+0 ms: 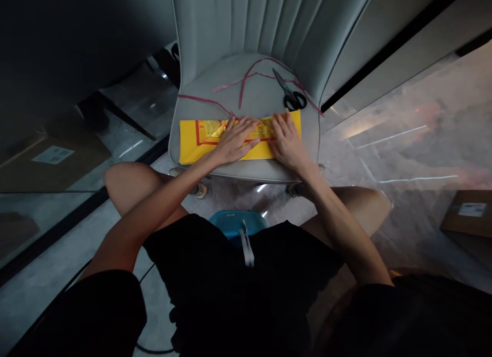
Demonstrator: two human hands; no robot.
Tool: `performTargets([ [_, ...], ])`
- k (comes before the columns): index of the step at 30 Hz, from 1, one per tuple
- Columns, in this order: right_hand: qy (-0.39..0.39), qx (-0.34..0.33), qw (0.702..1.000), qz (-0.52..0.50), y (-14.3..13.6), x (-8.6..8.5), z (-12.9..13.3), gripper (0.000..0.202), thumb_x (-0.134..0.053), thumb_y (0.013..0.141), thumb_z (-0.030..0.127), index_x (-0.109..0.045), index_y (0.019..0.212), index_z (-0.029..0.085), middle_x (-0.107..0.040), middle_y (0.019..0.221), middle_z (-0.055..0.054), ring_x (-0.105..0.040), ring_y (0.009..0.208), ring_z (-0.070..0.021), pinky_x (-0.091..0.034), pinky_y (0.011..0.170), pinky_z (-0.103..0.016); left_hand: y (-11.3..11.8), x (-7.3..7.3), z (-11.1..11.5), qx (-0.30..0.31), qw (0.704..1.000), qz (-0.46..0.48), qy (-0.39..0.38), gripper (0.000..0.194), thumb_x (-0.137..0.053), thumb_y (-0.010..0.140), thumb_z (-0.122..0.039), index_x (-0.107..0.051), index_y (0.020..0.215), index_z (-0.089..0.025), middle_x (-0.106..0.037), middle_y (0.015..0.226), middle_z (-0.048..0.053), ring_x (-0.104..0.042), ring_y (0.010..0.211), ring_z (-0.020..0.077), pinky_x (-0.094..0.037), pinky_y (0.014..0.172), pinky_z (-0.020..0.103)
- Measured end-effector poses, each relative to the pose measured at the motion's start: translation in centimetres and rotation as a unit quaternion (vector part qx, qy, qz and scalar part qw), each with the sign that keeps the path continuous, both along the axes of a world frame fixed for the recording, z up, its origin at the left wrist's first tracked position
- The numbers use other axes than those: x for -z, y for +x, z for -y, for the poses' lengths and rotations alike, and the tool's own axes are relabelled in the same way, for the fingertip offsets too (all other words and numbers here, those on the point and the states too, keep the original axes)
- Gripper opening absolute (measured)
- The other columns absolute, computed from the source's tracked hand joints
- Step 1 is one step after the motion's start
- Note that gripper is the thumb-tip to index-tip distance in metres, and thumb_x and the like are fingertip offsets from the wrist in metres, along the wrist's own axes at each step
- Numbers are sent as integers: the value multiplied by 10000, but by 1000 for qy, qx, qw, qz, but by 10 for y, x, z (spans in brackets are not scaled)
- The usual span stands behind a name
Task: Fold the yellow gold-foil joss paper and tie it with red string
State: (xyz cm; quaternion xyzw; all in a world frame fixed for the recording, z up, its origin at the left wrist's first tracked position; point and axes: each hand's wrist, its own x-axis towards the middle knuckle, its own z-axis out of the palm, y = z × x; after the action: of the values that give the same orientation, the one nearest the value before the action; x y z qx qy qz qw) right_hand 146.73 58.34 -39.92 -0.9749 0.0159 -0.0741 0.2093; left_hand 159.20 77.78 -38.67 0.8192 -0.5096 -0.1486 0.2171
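Observation:
Across the front of a grey chair seat lies a folded yellow sheet with a red border and a gold-and-red print; whether it is paper or cloth I cannot tell. My left hand rests on its middle, fingers stretched out over the print. Toward the sheet's right end, my right hand lies on it with fingers extended and slightly blurred. Behind the hands are scissors with black handles, blades a little apart. Several thin red ribbons lie loosely around them on the seat.
The chair's backrest rises behind the seat. Below, between my legs, is a blue plastic stool. A cardboard box stands on the floor at right, and another box shows at left behind or in glass.

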Motion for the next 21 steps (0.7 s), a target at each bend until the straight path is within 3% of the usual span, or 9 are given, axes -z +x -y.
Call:
performTargets([
  [3,-59,43,997,-15,-4,-4,31,697,-375,1062,543,-401,1643,158,-359,1730,-195,-159,1658,-413,-131,1290,-758,-4,3,0,22,999,39,16,701,-423,1076,-524,-382,1659,-136,-320,1757,173,-216,1662,327,-96,1353,574],
  [6,-81,55,995,-15,-7,-4,48,725,-368,1062,582,-385,1648,155,-401,1701,-212,-194,1646,-431,-127,1273,-780,-6,6,1,40,997,60,22,702,-494,1047,-522,-406,1648,-171,-288,1773,160,-186,1669,344,-94,1352,584],
  [17,-75,38,996,-15,-7,0,54,808,-436,1034,644,-360,1658,137,-463,1639,-241,-258,1626,-428,-244,1274,-728,-10,-1,1,39,996,56,54,704,-508,1026,-469,-403,1646,-153,-269,1779,164,-171,1673,337,-82,1363,564],
  [21,-85,42,995,-16,-8,-3,54,786,-449,1034,619,-356,1663,157,-466,1637,-232,-252,1630,-422,-224,1281,-733,-10,-1,1,37,996,57,52,704,-531,1018,-476,-414,1641,-169,-272,1780,153,-176,1672,344,-79,1365,564],
])
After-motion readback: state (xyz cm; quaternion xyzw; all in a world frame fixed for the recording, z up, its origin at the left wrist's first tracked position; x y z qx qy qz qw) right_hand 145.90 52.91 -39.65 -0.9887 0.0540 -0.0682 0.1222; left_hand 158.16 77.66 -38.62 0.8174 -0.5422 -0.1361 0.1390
